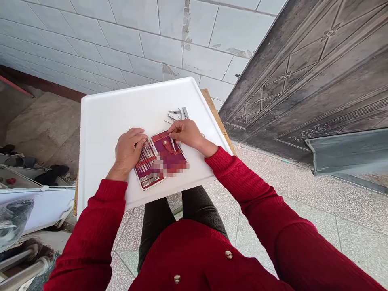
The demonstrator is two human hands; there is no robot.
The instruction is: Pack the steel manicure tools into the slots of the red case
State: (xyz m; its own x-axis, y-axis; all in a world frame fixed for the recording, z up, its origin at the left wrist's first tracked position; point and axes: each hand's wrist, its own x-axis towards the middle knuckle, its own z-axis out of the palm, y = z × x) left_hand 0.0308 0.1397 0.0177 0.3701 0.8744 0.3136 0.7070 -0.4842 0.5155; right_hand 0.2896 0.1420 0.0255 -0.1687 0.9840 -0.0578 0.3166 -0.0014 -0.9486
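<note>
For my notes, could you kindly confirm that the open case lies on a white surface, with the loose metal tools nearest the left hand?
No: the head view shows the loose metal tools nearest the right hand, not the left hand. The open case lies on a white surface.

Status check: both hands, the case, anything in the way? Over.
Left hand at open case, left side. Right hand apparently pinching metal tool over its right panel. Case on white tabletop, partly pixelated. Loose metal tools beyond right hand, outside case.
</note>
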